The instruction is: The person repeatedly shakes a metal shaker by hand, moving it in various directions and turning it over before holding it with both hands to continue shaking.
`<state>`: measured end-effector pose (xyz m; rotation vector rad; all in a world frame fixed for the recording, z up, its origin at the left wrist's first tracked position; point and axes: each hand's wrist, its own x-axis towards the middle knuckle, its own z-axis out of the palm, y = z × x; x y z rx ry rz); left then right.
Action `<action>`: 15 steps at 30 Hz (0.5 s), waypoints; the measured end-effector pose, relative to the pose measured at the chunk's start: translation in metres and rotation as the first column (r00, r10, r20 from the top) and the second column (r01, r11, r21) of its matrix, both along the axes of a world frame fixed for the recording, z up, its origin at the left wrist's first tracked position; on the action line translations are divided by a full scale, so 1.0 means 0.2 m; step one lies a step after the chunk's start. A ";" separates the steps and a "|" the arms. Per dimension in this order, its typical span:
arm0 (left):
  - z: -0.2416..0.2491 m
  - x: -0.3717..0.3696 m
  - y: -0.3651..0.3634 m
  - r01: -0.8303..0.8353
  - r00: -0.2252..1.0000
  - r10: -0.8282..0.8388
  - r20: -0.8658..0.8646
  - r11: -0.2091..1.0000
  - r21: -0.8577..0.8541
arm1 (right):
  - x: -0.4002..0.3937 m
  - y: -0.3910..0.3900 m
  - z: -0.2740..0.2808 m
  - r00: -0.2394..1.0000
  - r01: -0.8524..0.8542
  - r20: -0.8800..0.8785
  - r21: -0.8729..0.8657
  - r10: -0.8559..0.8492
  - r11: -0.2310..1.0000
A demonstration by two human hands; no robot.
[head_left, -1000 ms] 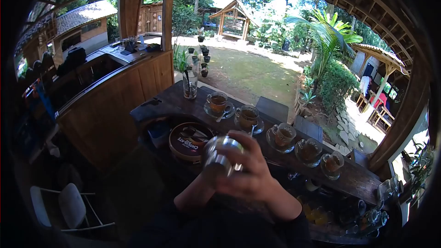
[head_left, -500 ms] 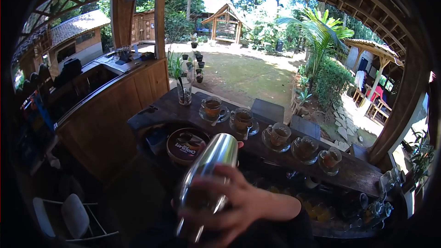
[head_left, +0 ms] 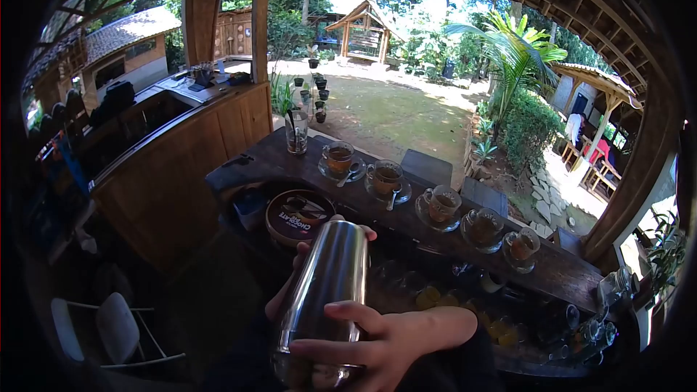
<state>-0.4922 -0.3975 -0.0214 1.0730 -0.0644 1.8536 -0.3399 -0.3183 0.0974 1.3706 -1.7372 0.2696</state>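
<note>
A shiny metal shaker (head_left: 330, 268) is held tilted at the bottom centre, its narrower end pointing up and away. My right hand (head_left: 385, 345) wraps round its lower part from the right, fingers across the metal. My left hand (head_left: 289, 279) grips the shaker from behind on the left, mostly hidden, with fingertips showing near the top. Just beyond it lies a round brown chocolate tin (head_left: 298, 215). Past that, on the dark wooden counter (head_left: 261, 154), stand several glass cups of tea, among them one cup (head_left: 338, 158) on a saucer with a spoon.
A tall glass (head_left: 296, 133) with dark sticks stands at the counter's left end. Glassware (head_left: 501, 330) sits on a lower shelf at the right. A wooden side counter (head_left: 189, 167) and a white chair (head_left: 117, 330) are at the left. People sit in a shelter at the far right.
My right hand, blurred before, is now sharper and lower on the shaker. The shaker's top has dropped and shifted slightly left. More of my left hand shows, and the view has shifted slightly.
</note>
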 end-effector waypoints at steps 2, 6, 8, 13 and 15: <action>0.04 0.08 -0.03 0.077 0.965 -0.059 0.256 0.995 -0.060 | -0.06 0.06 0.01 0.987 -0.124 0.113 0.055 0.117 0.991; -0.07 -0.01 0.10 -0.184 0.893 0.319 0.317 0.903 -0.389 | -0.42 0.23 -0.09 0.906 0.223 0.424 -0.452 -0.012 0.864; 0.02 0.08 0.10 -0.135 0.877 0.236 0.420 0.957 -0.255 | -0.39 0.21 -0.09 0.948 0.163 0.315 -0.369 -0.042 0.915; -0.01 0.02 0.02 0.042 0.994 -0.031 -0.102 0.993 0.109 | 0.06 -0.04 -0.05 0.984 -0.027 -0.175 0.083 0.041 0.996; 0.08 0.13 0.05 0.044 0.997 -0.056 0.048 0.974 0.223 | 0.08 0.00 0.00 0.996 -0.086 -0.027 0.011 0.086 0.996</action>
